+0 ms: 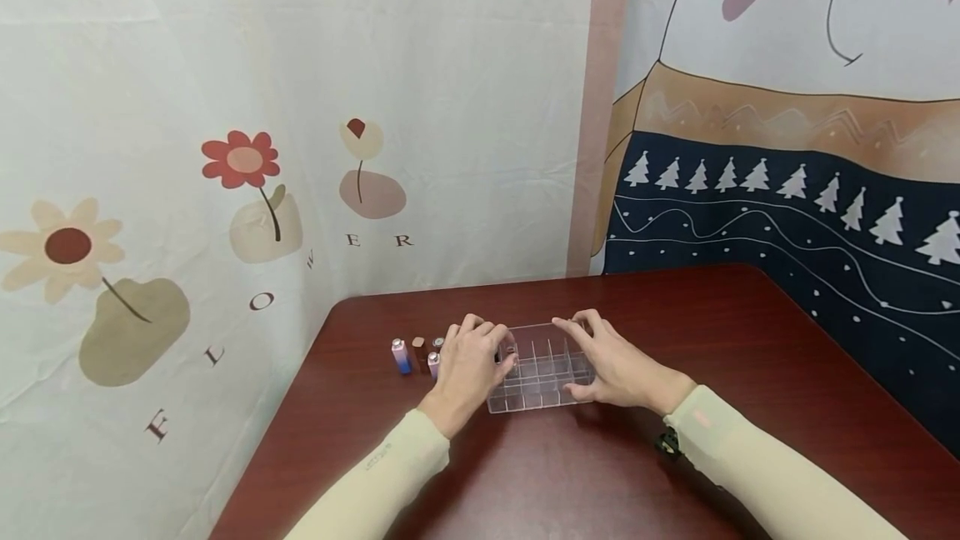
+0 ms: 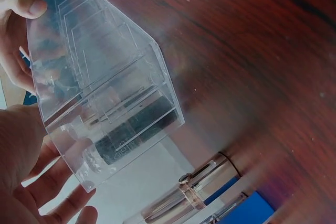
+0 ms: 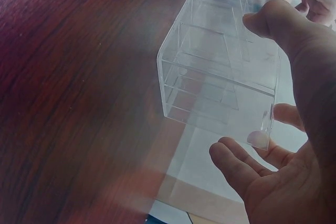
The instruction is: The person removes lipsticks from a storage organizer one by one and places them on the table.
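Observation:
A clear plastic lipstick organizer (image 1: 542, 377) with several small compartments is on the dark red table, between my two hands. My left hand (image 1: 468, 361) grips its left end, fingers over the back and thumb toward the front. At the right end my right hand (image 1: 615, 361) holds it, its thumb low at the front and fingertips on the top back edge. Through the clear wall in the left wrist view shows a dark tube (image 2: 136, 129); whether it stands inside or behind I cannot tell.
Left of the organizer stand several lipstick tubes: a pink-to-blue one (image 1: 402, 356), a brown-capped one (image 1: 419, 352) and another pink one (image 1: 433, 364) partly behind my left hand. Printed cloths (image 1: 480, 107) hang behind the table (image 1: 360, 440).

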The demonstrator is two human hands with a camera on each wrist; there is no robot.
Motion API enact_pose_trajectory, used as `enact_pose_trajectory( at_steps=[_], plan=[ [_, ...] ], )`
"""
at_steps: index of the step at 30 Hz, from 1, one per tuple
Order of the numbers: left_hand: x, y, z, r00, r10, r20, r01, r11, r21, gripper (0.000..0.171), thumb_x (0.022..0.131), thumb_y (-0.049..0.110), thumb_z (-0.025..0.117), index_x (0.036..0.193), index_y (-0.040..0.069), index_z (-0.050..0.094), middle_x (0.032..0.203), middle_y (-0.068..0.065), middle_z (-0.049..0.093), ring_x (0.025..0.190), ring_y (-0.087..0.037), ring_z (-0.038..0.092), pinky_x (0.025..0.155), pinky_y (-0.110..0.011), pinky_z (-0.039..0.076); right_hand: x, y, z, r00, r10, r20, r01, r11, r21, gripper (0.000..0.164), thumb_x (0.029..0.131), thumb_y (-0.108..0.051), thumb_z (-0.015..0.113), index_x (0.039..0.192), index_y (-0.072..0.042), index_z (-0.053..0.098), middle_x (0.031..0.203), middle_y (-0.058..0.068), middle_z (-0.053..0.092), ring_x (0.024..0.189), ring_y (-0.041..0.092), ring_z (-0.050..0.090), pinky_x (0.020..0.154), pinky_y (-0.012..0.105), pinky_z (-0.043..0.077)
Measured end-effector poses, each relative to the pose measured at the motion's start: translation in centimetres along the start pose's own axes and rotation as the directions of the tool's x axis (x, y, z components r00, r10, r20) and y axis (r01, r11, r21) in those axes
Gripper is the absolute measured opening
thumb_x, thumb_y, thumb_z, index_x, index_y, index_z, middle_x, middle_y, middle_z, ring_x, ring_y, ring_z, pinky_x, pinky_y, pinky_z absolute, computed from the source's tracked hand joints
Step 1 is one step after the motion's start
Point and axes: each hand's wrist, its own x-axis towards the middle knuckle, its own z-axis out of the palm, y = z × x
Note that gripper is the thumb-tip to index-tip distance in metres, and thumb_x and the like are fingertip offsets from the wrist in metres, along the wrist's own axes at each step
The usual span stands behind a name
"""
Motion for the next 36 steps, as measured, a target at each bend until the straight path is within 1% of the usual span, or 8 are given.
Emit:
enact_pose_trajectory(
  at_steps=[7, 13, 19, 25, 32, 36],
  plan=[
    [0.0, -0.1, -0.2, 0.999, -0.046, 0.029, 0.049, 0.994, -0.093, 0.027, 0.086, 0.032, 0.106, 0.1, 0.026, 0.083, 0.09, 0.009, 0.083, 0.102, -0.024, 0.073, 0.08, -0.039, 0.053, 0.0, 0.0, 0.0, 1.0, -0.008, -0.002, 0.008, 1.0, 0.0, 0.103, 0.089, -0.028, 0.101, 0.175, -0.012, 0.046, 0.155, 0.019, 0.052, 0.135, 0.036, 0.063, 0.104, 0.049, 0.068],
    [0.0, -0.2, -0.2, 0.997, -0.065, 0.044, 0.07, 0.99, -0.125, 0.025, 0.087, 0.029, 0.105, 0.1, 0.025, 0.083, 0.094, 0.009, 0.085, 0.1, -0.022, 0.073, 0.08, -0.038, 0.052, -0.1, -0.2, -0.1, 1.0, -0.016, -0.009, 0.016, 1.0, 0.0, 0.103, 0.089, -0.026, 0.101, 0.175, -0.01, 0.046, 0.155, 0.02, 0.052, 0.135, 0.035, 0.062, 0.104, 0.048, 0.067],
    [0.1, -0.3, -0.4, 0.997, -0.074, 0.035, 0.079, 0.983, -0.164, 0.024, 0.088, 0.026, 0.103, 0.101, 0.024, 0.083, 0.097, 0.009, 0.085, 0.101, -0.022, 0.073, 0.082, -0.039, 0.051, -0.1, -0.3, -0.2, 1.0, -0.003, 0.003, 0.003, 1.0, 0.014, 0.103, 0.089, -0.025, 0.1, 0.175, -0.011, 0.045, 0.155, 0.02, 0.051, 0.133, 0.035, 0.062, 0.102, 0.047, 0.066],
    [0.1, -0.5, -0.6, 0.998, -0.064, 0.025, 0.068, 0.976, -0.205, 0.025, 0.087, 0.022, 0.102, 0.104, 0.022, 0.084, 0.097, 0.006, 0.083, 0.098, -0.022, 0.072, 0.08, -0.038, 0.05, -0.2, -0.4, -0.2, 1.0, 0.001, 0.013, -0.002, 1.0, 0.022, 0.102, 0.09, -0.026, 0.1, 0.175, -0.012, 0.045, 0.156, 0.019, 0.052, 0.134, 0.034, 0.062, 0.103, 0.048, 0.066],
    [0.3, -1.0, -1.3, 0.999, -0.047, 0.014, 0.049, 0.961, -0.273, 0.023, 0.088, 0.018, 0.099, 0.106, 0.02, 0.085, 0.098, 0.004, 0.081, 0.092, -0.021, 0.071, 0.079, -0.04, 0.053, -0.2, -0.3, -0.2, 1.0, -0.011, 0.0, 0.011, 1.0, 0.013, 0.104, 0.089, -0.026, 0.101, 0.175, -0.011, 0.045, 0.155, 0.02, 0.052, 0.134, 0.035, 0.062, 0.104, 0.048, 0.067],
    [0.6, -1.2, -1.7, 1.0, -0.029, -0.002, 0.026, 0.944, -0.329, 0.023, 0.089, 0.013, 0.098, 0.107, 0.016, 0.084, 0.099, 0.0, 0.08, 0.087, -0.022, 0.073, 0.079, -0.041, 0.06, 0.0, -0.2, -0.2, 1.0, -0.019, -0.01, 0.019, 1.0, 0.001, 0.104, 0.089, -0.026, 0.101, 0.175, -0.01, 0.045, 0.154, 0.02, 0.052, 0.133, 0.035, 0.063, 0.103, 0.048, 0.068]
  ],
)
